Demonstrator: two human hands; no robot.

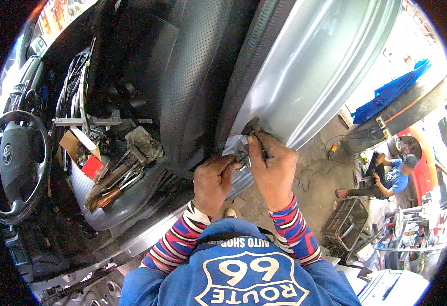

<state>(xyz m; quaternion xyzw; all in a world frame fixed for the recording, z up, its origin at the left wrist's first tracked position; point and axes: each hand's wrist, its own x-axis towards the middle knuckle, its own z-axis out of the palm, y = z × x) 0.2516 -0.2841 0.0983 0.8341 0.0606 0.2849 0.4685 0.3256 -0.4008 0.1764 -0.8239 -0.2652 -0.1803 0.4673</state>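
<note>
At a silver car's door pillar (264, 97), the left hand (212, 181) steadies a small metal fitting (243, 162) while the right hand (273, 168) pinches a tool (251, 128) against it.

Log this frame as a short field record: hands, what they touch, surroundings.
left hand: closed around a small metal part at the lower edge of the silver car body panel
right hand: fingers pinching at the same spot on the panel edge
car seat: loaded with tools, a cardboard box and a rag
steering wheel: far left
other person: sitting on the floor, right
</note>
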